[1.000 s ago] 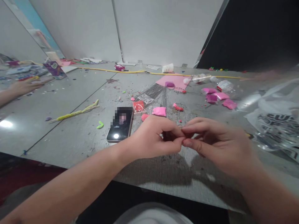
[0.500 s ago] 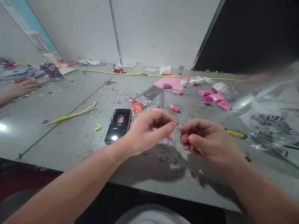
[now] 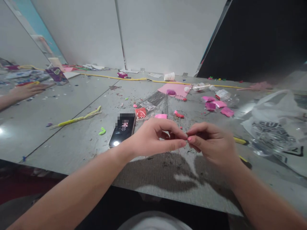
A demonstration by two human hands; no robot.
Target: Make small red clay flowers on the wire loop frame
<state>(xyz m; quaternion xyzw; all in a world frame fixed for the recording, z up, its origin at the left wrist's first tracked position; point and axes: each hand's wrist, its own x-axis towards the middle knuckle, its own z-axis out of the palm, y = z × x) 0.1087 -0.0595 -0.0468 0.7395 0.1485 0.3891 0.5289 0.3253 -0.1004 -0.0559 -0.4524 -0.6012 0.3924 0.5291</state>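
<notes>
My left hand and my right hand meet fingertip to fingertip above the table. Both are closed in a pinch, and whatever lies between the fingers is too small and hidden to name. Just beyond them on the table are a pink packet, a red-pink beaded loop and a red packet in clear plastic. Left of my left wrist a phone lies face up with its screen lit.
Bundled clear strands lead toward a pink sheet. Pink packets, a plastic bottle and a white plastic bag are on the right, near yellow cutters. A yellow twisted strand and another person's hand are left.
My hands have come together; before, a gap separated the fingertips, with a thin pale strand and a small pink bit by the left ones. The view has shifted slightly.
</notes>
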